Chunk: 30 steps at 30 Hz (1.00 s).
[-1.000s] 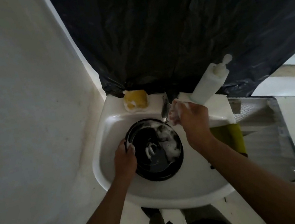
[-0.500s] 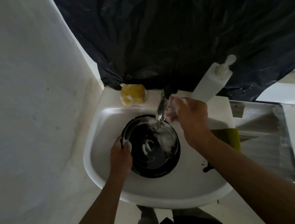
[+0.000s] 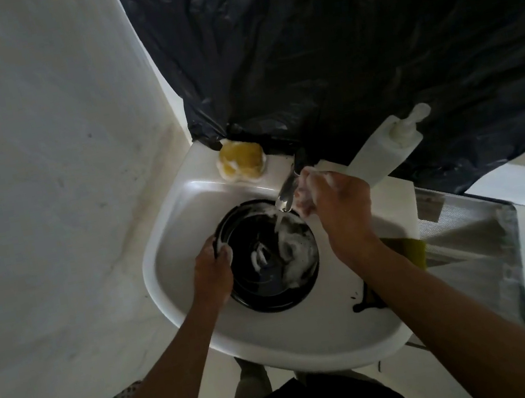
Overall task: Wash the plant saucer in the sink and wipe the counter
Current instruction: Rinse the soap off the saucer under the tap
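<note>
The black round plant saucer [image 3: 272,266] lies in the white sink [image 3: 165,249], streaked with white foam. My left hand [image 3: 212,273] grips the saucer's left rim, thumb inside the rim. A thin stream of water runs from the metal tap spout [image 3: 286,191] onto the saucer's far side. My right hand [image 3: 339,210], foam on its fingers, is curled on the tap just right of the spout; the handle itself is hidden under the hand.
A soapy yellow sponge [image 3: 242,158] sits on the sink's back ledge. A white pump bottle [image 3: 385,150] leans behind my right hand. A yellow cloth [image 3: 412,248] and white sheet [image 3: 394,204] lie on the counter at right. Dark drips [image 3: 365,303] mark the sink rim. Black plastic sheeting [image 3: 333,48] hangs behind.
Water now runs from the spout onto the saucer. Both hands keep their places; the view has shifted slightly.
</note>
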Available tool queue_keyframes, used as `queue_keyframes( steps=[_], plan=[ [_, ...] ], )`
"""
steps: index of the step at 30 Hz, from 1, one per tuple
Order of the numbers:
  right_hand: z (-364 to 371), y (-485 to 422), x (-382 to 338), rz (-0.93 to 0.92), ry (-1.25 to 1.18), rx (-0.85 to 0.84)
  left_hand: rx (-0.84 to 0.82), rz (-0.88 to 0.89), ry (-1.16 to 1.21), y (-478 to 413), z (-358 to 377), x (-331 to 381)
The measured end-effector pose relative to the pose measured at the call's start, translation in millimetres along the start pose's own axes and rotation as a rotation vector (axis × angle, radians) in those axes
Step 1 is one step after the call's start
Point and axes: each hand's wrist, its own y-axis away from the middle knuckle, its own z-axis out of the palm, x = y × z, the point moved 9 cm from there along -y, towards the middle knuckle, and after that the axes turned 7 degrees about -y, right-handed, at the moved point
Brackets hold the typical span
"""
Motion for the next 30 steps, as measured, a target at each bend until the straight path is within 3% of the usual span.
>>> queue_keyframes(
  steps=[12,17,20,24,30],
  plan=[
    [-24.9,-5.5,25.3,0.0,-0.056,0.022,0.044,-0.087,0.071,16.8,-3.4,1.1],
    [-54.1,-34.7,98.9,0.163,0.458,0.049,0.082,-0.087,0.067,24.8,-12.1,2.8],
    [-51.6,-50.1,127.8,0.16,0.754,-0.085,0.116,-0.095,0.088,30.2,-18.5,5.8],
    [-21.3,-63.9,153.5,0.13,0.904,-0.32,0.142,-0.047,0.06,37.8,-24.3,14.8],
    [7.4,-80.2,171.8,0.167,0.947,-0.364,0.135,-0.006,-0.03,52.3,-35.6,41.3]
  ],
)
